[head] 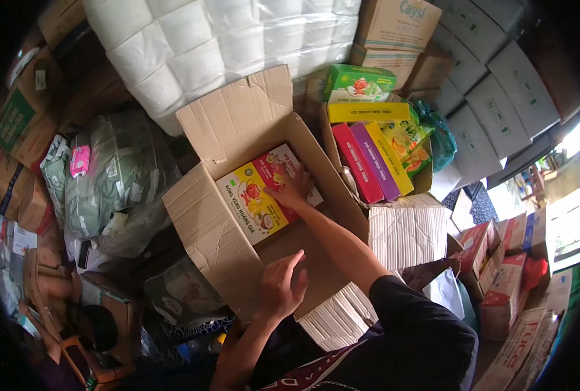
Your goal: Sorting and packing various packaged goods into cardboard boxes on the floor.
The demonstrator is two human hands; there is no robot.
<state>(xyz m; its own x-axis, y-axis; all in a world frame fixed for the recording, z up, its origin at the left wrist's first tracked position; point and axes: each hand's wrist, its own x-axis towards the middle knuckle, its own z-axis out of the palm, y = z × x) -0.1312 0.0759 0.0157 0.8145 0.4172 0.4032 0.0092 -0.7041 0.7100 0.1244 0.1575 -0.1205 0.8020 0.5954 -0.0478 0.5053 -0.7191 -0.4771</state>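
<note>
An open cardboard carton [241,132] stands in front of me with its flaps folded out. Inside, at its far end, lie a yellow printed product box [238,205] and a red and white one [263,161], printed faces up. My right hand [292,188] reaches in and rests on the red box, thumb spread from the fingers; part of the box is hidden beneath it. Over the carton's near left edge hovers my left hand [282,288], fingers apart, holding nothing. Bare carton bottom shows between my arms.
A second carton [407,225] on the right holds red, purple and yellow boxes [375,159], snack bags [404,141] and a green box [360,83]. Wrapped white rolls [197,54] rise behind. Plastic-bagged packs [109,176] lie left. A person [50,327] sits at lower left.
</note>
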